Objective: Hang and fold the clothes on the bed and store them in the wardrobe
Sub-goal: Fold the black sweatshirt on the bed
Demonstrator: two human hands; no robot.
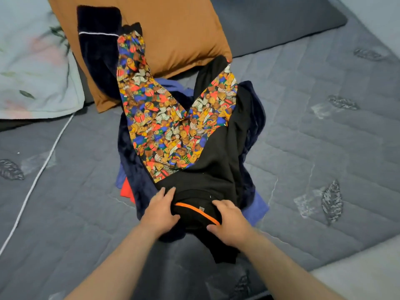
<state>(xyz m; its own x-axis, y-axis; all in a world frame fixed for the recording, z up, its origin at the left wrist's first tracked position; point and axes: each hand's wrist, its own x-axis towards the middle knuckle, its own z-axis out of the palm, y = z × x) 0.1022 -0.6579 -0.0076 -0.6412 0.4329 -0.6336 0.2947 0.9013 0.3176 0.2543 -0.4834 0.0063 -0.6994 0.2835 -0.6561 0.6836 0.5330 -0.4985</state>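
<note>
Black-and-bear-print top lies on the bed; left hand presses it flat-fingered, right hand curls round its orange-trimmed collar.

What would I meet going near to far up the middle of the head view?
Left hand and right hand, side by side at the collar of the black garment → teddy-bear print fabric → brown pillow → dark grey pillow.
</note>
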